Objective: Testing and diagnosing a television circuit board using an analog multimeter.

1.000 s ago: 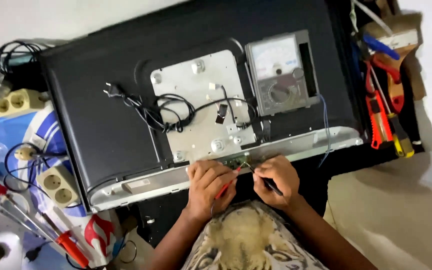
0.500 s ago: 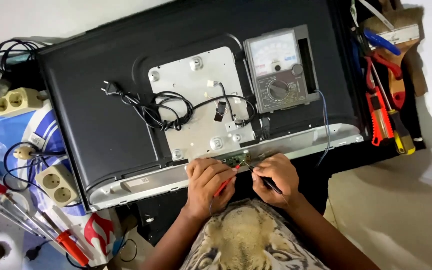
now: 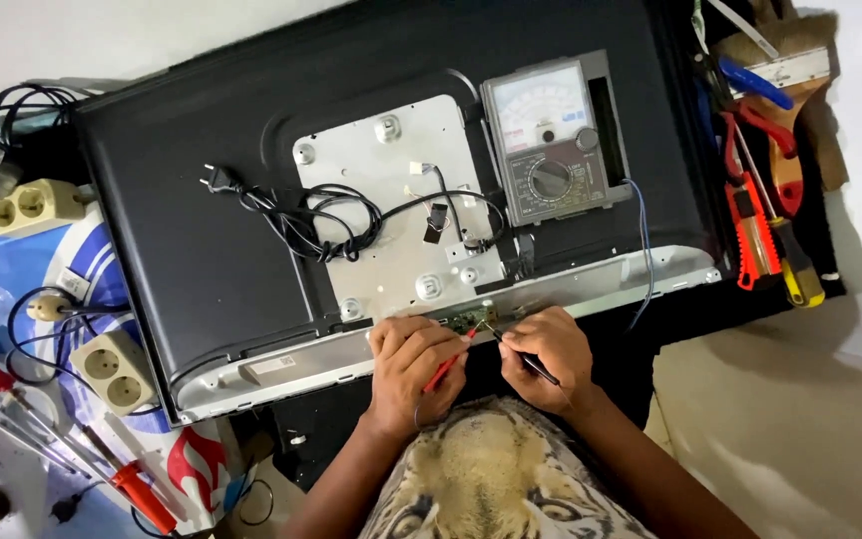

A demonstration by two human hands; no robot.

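Head view: left hand [image 3: 409, 364] pinches red probe [image 3: 448, 361], right hand [image 3: 549, 354] pinches black probe [image 3: 526, 356], both tips on small circuit board [image 3: 471, 318] at television [image 3: 251, 200] edge; slipped tip risks bridging contacts.

Both forearms reach forward and come close together. The left hand [image 3: 413, 364] and the right hand [image 3: 551, 354] have curled fingers, each in a pinching grip.
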